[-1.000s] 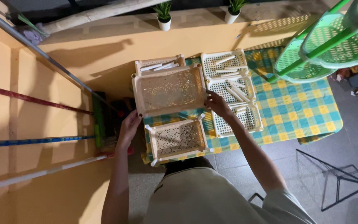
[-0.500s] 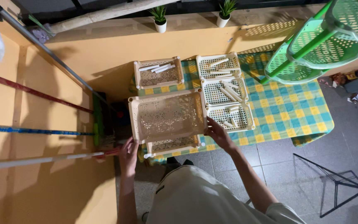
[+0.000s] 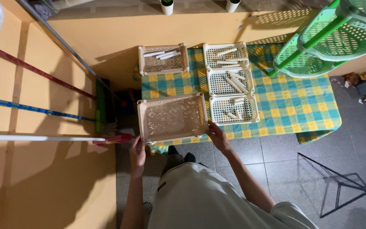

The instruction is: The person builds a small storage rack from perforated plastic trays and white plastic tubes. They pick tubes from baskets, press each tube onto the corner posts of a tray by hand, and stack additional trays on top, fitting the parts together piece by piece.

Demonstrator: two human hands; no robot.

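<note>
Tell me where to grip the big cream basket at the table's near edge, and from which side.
Grip the empty cream basket by its two short end rims, coming from the near side, likely one hand per end. It is wide, shallow and sits level, so end grips balance it. The left hand and right hand already sit at its near corners; the small baskets crowd its right.

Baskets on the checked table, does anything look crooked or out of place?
The big cream basket held by both hands sits slightly tilted and overhangs the table's near left corner. The three small white baskets stand in a neat column.
</note>
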